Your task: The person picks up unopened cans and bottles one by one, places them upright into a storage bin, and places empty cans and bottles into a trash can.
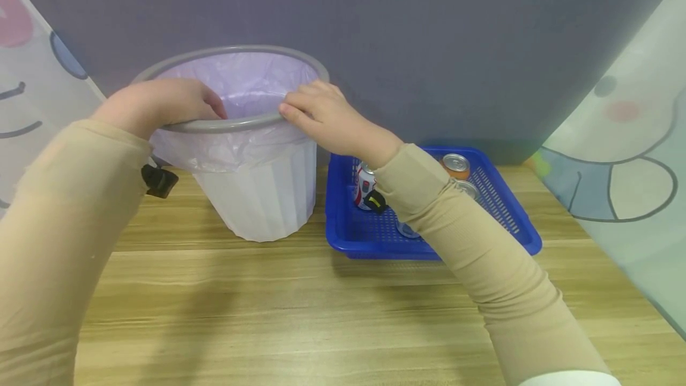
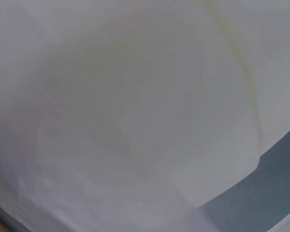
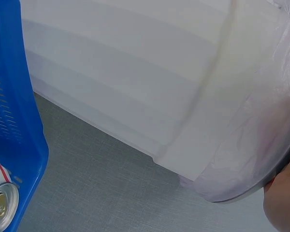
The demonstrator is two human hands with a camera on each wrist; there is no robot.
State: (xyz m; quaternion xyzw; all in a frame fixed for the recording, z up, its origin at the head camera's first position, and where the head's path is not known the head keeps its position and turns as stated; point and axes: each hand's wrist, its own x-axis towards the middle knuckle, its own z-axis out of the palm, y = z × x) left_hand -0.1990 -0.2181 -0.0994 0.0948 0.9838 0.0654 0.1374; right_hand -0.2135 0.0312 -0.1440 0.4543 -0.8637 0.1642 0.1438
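A white ribbed trash can point(image 1: 262, 189) stands upright on the wooden table, lined with a thin pale purple bag point(image 1: 252, 73) that folds down outside its grey rim ring point(image 1: 236, 125). My left hand point(image 1: 166, 100) grips the rim at the near left, fingers curled over into the can and partly hidden. At the near right, my right hand point(image 1: 327, 113) holds the same rim with its fingers bent over the edge. The left wrist view is filled by the can's wall point(image 2: 145, 96) and bag; in the right wrist view, part of my right hand point(image 3: 285, 198) shows at the rim.
Right of the can sits a blue perforated basket point(image 1: 396, 250) holding several drink cans, among them a red-and-white can point(image 1: 364, 188) and an orange can point(image 1: 456, 165). My right forearm crosses over it. A grey panel point(image 1: 429, 46) rises behind.
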